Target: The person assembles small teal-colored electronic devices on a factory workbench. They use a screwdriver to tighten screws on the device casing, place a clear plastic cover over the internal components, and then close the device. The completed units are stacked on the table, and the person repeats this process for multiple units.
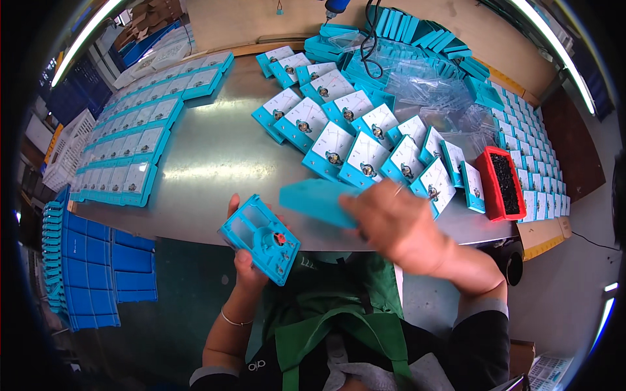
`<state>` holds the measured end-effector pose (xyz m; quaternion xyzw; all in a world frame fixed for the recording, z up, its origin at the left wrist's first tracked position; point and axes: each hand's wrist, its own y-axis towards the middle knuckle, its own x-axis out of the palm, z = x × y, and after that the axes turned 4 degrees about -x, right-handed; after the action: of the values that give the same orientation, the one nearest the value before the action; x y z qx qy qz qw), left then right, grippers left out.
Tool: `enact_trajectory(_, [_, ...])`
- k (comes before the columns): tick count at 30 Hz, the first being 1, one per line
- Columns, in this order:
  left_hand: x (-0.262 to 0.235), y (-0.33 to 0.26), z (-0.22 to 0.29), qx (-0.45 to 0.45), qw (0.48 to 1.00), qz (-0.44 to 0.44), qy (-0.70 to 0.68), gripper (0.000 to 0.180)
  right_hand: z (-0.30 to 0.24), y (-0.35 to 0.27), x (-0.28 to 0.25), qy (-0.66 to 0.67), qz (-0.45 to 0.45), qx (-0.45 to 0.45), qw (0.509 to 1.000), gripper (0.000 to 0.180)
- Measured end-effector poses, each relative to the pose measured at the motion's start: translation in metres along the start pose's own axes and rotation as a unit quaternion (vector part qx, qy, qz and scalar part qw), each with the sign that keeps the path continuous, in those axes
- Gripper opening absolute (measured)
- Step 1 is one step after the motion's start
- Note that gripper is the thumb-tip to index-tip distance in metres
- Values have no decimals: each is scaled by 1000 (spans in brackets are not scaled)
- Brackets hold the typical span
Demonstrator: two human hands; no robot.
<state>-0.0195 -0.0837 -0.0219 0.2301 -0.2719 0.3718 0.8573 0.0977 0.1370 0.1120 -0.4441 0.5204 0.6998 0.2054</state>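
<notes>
My left hand grips a turquoise panel meter housing by its edges, its back with a red part and metal studs turned up. Just to the right, my right hand is closed on a turquoise plastic cover, which is blurred by motion. The cover is apart from the housing, a little above the table's front edge. Beyond my right hand stand several tilted panel meters with white dials and exposed mechanisms.
Rows of meters lie at the left and far right. A red bin holds small black parts. Clear covers and turquoise covers are heaped at the back. A blue-handled screwdriver hangs above. Blue crates stand lower left.
</notes>
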Motion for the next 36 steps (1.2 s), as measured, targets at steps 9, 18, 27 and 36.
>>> enact_trajectory(9, [-41,-37,44,-6,992,92,82,93,-26,23,89,172,-177,22,969,81])
enact_trajectory(18, [-13,-27,43,-79,993,32,81,103,-14,5,81,458,-186,217,842,96])
enact_trajectory(27, [23,-5,8,-79,993,-12,86,90,-30,-30,82,724,-82,388,564,102])
enact_trajectory(36, [40,-7,4,-89,990,-11,112,91,-30,-42,73,738,-65,335,582,96])
